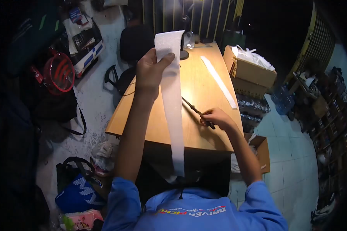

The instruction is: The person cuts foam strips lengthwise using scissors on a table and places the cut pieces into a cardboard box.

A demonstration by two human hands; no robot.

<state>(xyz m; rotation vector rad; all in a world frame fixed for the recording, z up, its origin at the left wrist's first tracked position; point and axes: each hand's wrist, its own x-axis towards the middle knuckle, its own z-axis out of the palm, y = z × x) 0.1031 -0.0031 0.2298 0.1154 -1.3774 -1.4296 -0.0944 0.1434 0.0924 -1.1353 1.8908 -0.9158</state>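
A long white strip hangs from my left hand, which pinches it near its wide top end between thumb and fingers. Its lower end drops past the table's front edge. My right hand is closed around a thin dark tool, whose far end points up and left toward the strip and reaches its right edge. Whether the two touch is unclear. Another narrow white strip lies on the wooden table, to the right of the hanging one.
A cardboard box heaped with white pieces stands right of the table, an open box below. Behind is a lamp base. Chairs, bags and a red basket are left; a water jug and shelves are right.
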